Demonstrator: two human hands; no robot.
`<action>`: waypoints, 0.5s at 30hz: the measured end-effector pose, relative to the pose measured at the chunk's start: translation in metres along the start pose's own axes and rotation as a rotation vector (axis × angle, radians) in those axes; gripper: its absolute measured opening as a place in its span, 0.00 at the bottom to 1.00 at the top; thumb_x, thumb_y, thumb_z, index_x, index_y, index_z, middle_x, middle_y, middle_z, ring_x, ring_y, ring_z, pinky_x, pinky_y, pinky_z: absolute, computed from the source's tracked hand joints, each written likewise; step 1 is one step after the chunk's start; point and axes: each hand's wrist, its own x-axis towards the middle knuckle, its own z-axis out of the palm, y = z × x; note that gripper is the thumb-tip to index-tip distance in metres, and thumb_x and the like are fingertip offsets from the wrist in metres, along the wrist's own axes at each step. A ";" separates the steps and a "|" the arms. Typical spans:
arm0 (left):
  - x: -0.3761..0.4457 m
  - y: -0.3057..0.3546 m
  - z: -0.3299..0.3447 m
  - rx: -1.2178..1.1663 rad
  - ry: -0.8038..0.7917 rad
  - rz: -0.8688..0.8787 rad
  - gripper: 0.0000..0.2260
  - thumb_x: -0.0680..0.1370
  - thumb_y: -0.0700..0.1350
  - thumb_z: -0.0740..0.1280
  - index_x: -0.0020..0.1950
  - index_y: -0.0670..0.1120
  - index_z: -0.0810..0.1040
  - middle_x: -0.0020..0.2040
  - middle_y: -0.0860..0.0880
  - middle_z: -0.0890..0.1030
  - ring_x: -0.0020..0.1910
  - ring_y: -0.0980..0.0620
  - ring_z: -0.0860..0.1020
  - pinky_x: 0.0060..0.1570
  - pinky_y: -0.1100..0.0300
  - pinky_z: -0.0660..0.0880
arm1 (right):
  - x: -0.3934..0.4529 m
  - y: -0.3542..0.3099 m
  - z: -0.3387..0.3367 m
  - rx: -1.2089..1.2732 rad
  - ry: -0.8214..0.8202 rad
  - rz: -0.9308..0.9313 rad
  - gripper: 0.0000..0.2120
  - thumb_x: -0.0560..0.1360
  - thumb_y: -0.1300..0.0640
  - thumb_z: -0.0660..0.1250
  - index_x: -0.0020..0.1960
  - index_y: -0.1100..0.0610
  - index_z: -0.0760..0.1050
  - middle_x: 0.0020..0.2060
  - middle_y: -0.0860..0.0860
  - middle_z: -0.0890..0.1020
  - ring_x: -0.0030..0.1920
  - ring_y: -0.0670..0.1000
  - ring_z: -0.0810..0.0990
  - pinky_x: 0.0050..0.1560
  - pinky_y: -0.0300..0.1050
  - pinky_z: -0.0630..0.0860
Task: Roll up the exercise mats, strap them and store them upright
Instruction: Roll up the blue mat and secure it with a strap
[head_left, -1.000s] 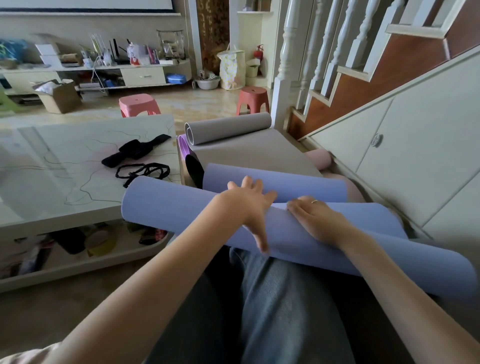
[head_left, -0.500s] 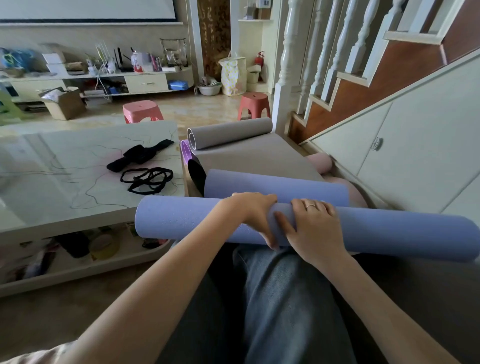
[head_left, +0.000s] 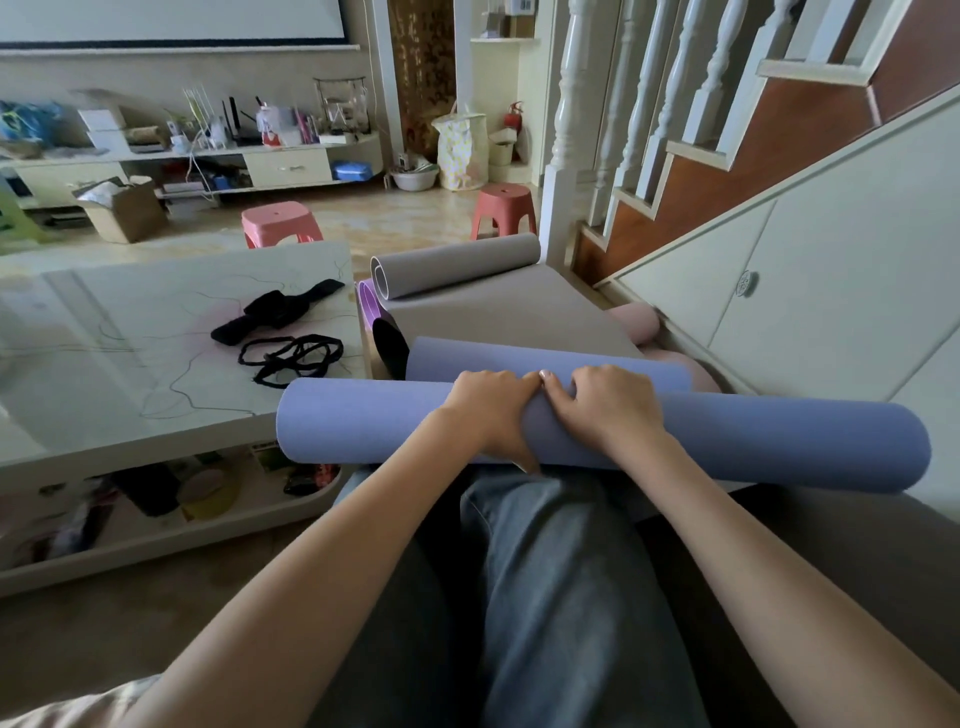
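lavender foam of the blue mat (head_left: 779, 441) now lies as one closed tube across the lap; a second ago its loose flap was still open. left hand (head_left: 488, 415) and right hand (head_left: 608, 405) have both curled over the top, gripping it side by side. rolling looks finished; the black straps (head_left: 291, 358) on the table (head_left: 104, 364) likely come next.

Left hand (head_left: 491, 410): your fingers curled over the rolled mat (head_left: 779, 441), thumb underneath.
Right hand (head_left: 608, 405): you gripped it just beside the left, knuckles up.
Forearms: both reached forward.
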 end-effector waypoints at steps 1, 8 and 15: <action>0.000 -0.002 -0.002 -0.019 -0.010 -0.002 0.42 0.61 0.67 0.74 0.70 0.53 0.63 0.57 0.51 0.79 0.56 0.47 0.78 0.45 0.55 0.70 | 0.003 -0.002 -0.003 -0.003 -0.023 -0.003 0.29 0.80 0.38 0.49 0.43 0.60 0.77 0.48 0.59 0.82 0.52 0.61 0.78 0.47 0.50 0.68; -0.022 -0.009 -0.033 -0.075 -0.122 0.011 0.42 0.62 0.65 0.75 0.72 0.57 0.64 0.51 0.51 0.79 0.51 0.48 0.76 0.45 0.57 0.70 | -0.001 -0.017 -0.031 -0.022 -0.154 -0.030 0.29 0.80 0.38 0.48 0.46 0.59 0.77 0.52 0.61 0.81 0.54 0.61 0.78 0.46 0.49 0.66; -0.031 0.001 -0.037 -0.340 -0.679 0.072 0.47 0.58 0.66 0.75 0.75 0.57 0.62 0.68 0.55 0.71 0.68 0.49 0.68 0.69 0.50 0.64 | -0.028 -0.010 -0.040 0.323 -0.792 0.196 0.29 0.78 0.34 0.50 0.74 0.47 0.64 0.74 0.51 0.65 0.73 0.56 0.63 0.70 0.56 0.59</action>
